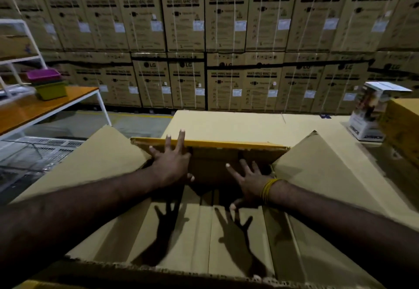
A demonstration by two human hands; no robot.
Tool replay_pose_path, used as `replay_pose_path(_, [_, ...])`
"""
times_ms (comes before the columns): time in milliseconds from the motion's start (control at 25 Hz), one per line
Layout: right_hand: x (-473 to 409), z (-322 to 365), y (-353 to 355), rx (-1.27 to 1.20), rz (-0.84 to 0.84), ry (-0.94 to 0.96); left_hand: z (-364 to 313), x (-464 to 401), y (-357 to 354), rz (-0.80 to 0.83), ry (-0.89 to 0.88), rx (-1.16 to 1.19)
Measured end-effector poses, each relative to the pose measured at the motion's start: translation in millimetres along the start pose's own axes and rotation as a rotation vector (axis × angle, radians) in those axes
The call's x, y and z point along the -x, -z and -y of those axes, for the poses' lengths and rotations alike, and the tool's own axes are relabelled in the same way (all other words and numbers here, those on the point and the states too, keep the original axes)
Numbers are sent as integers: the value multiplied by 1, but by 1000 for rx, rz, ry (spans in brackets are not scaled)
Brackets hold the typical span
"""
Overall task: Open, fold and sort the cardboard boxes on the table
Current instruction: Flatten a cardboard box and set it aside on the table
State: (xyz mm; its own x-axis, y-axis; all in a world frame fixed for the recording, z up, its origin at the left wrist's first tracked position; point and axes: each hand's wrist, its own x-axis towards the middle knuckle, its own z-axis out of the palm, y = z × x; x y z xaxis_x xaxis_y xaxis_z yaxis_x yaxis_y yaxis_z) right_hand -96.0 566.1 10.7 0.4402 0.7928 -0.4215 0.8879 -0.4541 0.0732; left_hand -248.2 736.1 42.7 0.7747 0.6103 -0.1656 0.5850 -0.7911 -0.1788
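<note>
- Pressing outward on the far flap point(226, 147) of a large open cardboard box point(204, 232), both arms reaching in over the near edge.
- Left hand point(172, 161): fingers point(181, 136) straight and spread, tips lapping over the flap's yellow top edge, palm flat on its inner face. Released, not grasping.
- Right hand point(248, 182): fingers point(231, 168) splayed and flat against the same flap lower down, yellow bands point(268, 189) at the wrist. Released too, nothing held.
- Box location: directly ahead on the worktop point(249, 123), filling the lower half of the view; left side flap point(97, 164) and right side flap point(328, 164) already splayed outward, inner floor panels in view with hand shadows across them.
- Step judged: opening stage, far flap being pushed back; folding flat and sorting not yet done.
- Next move, as a judgement: far flap likely needs to go past upright; then the bottom seams need releasing so the walls can collapse. Probably calls for a change from flat pressing to gripping an edge.
- Risk: stiff corrugated board may spring back once pressure is released.
- Surroundings: printed white carton point(369, 111) and a second brown box point(403, 125) at far right; stacked plastic bins point(48, 82) on an orange table point(45, 105) at left; wall of washing-machine cartons point(204, 28) behind.
</note>
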Motion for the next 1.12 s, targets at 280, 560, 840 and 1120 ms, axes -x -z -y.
replay_pose_path(280, [-68,-23,26,-18,-271,-61,-7,-54,-14,-148,41,-4])
replay_pose_path(560, [-110,-34,32,30,-238,-118,-16,-108,-28,24,79,78])
replay_pose_path(840, [-94,-20,38,-50,-275,-97,-15,-90,-9,-3,47,164])
replay_pose_path(1120, [-49,-3,68,-1,-349,-61,-13,-53,27,-42,-20,81])
